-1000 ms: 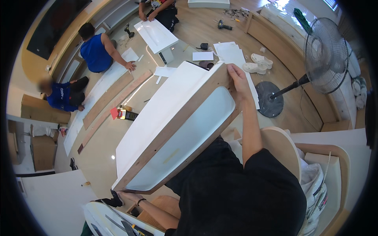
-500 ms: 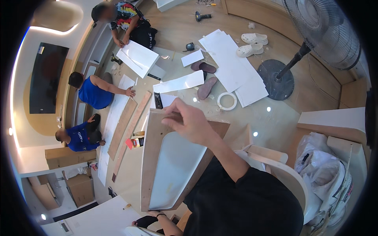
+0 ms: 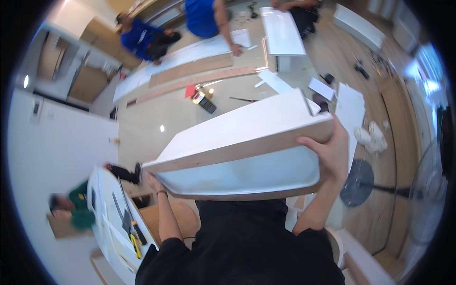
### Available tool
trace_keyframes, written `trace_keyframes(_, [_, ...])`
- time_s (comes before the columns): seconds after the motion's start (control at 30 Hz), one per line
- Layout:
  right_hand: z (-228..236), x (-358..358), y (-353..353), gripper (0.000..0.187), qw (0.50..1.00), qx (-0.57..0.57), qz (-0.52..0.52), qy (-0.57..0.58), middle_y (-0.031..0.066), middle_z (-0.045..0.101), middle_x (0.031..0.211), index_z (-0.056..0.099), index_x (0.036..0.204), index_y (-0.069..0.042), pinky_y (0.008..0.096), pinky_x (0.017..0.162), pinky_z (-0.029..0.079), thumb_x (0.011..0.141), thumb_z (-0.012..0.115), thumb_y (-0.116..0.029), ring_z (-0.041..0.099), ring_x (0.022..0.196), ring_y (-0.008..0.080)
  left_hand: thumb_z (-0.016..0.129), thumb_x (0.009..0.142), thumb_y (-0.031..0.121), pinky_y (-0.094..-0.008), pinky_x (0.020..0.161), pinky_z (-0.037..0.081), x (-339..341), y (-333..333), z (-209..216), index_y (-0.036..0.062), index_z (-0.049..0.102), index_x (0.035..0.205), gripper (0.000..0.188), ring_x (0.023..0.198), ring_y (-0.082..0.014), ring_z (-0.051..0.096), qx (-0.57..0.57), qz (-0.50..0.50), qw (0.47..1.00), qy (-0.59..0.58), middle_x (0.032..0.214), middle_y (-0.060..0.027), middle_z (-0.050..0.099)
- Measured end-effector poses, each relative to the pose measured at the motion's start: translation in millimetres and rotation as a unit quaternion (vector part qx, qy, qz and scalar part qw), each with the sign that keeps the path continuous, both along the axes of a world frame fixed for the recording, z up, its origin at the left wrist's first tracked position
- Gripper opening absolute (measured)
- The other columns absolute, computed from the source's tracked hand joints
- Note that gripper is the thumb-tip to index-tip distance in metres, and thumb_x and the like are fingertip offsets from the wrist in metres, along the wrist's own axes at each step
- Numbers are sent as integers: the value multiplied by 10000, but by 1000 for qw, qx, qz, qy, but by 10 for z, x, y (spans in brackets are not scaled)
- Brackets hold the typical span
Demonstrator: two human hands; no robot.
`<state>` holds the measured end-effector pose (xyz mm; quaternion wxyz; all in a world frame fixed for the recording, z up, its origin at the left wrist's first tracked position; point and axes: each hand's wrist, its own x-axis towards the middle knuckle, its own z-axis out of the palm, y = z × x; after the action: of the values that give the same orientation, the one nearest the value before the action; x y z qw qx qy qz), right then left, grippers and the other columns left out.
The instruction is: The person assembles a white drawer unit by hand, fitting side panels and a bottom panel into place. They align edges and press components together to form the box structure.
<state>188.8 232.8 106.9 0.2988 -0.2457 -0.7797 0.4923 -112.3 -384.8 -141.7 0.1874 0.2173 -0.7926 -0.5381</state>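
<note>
Pale, glossy floor point(image 3: 152, 114) spreads beyond a white-and-wood box point(image 3: 237, 128), which spans the centre from nine to three o'clock. At eight, the left hand point(image 3: 154, 183) clasps its left corner; at three, the right hand point(image 3: 336, 151) grips the other end, thumb on the wood. White clogs point(image 3: 373, 137) lie at three, yellow-handled tools point(image 3: 135, 247) at seven.

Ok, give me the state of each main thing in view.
White-and-wood panel: held, recessed side toward the person
Left hand: holding its left end
Right hand: gripping its right end
Standing fan: upright; spinning or not, unclear
White clogs: unworn
White sheets: flat, overlapping
Yellow-handled tool: set down, unheld
</note>
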Motion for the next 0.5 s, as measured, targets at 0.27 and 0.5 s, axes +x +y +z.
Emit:
trace_keyframes(0.27, [146, -586, -159, 683, 990, 14, -37, -135, 103, 674, 1084, 598, 1204, 18, 344, 904, 495, 675, 945, -240, 623, 978, 191, 555, 1032, 373, -347, 702, 465, -61, 455, -438, -91, 679, 885, 503, 751, -161, 550, -19, 143, 989, 18, 768, -84, 630])
trace_keyframes(0.5, [1012, -1566, -267, 628, 969, -79, -7, -232, 72, 610, 1130, 550, 1272, 1, 320, 920, 481, 802, 874, -261, 603, 994, 176, 595, 1012, 336, -342, 678, 450, -628, 577, -662, -90, 651, 834, 465, 714, -170, 529, -7, 127, 988, -92, 721, -80, 611])
